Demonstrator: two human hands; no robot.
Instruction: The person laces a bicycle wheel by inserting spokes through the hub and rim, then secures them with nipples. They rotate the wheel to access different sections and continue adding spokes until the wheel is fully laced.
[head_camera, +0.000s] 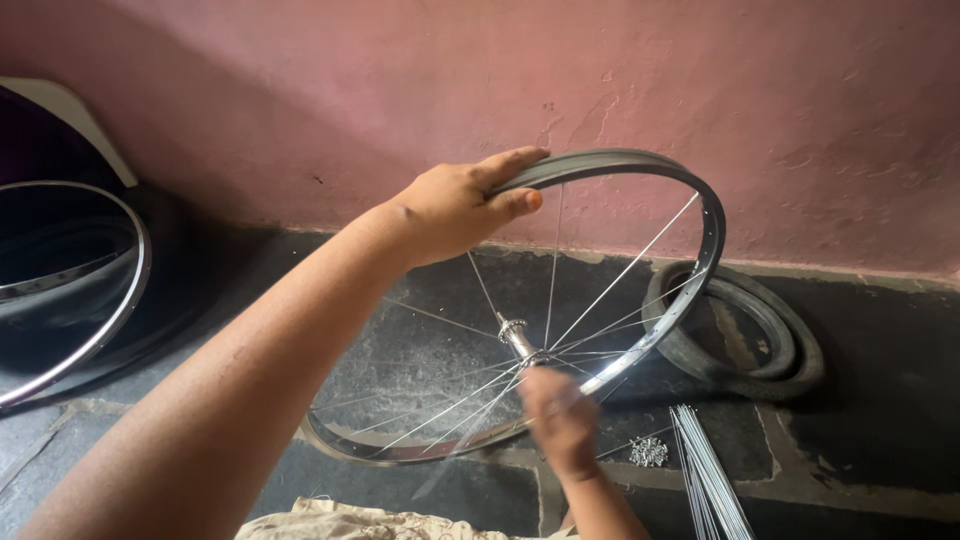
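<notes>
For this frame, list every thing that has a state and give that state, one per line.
Left hand: gripping the top of the rim.
Right hand: blurred, at the spokes near the hub; grip unclear.
Bicycle wheel: tilted up on edge, no tyre on it, partly spoked.
Hub: in the wheel's middle.
Tyre: flat on the floor.
Loose spokes: bundled on the floor.
Second rim: leaning at left.

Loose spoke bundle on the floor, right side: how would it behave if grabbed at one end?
The spoke bundle looks thin and unbound, so it would likely fan apart and sag. The smooth wire probably slips through fingers. Pushed sideways, the spokes may roll across the stone floor toward the small nipple pile.
</notes>
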